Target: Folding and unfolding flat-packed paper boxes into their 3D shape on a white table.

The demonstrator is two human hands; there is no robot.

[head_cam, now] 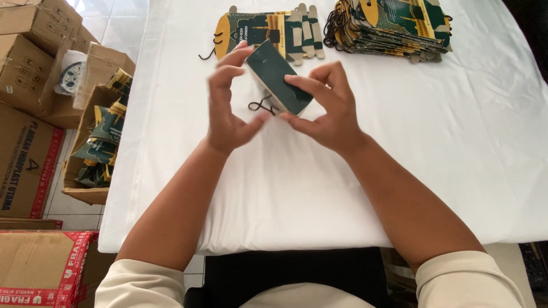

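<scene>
A small dark green folded paper box point(275, 73) with a dark string handle is held above the white tablecloth point(445, 142). My right hand point(322, 105) grips its near end with thumb and fingers. My left hand point(228, 100) touches its far left corner with the fingertips, the thumb close below. The string loop dangles between my hands. Behind the box lies a flat unfolded green and gold box blank point(265, 31) with tabs.
A stack of flat green and gold blanks point(394, 25) with string handles sits at the table's far right. On the floor to the left stand cardboard cartons point(25, 63) and an open carton point(100, 137) holding folded green boxes.
</scene>
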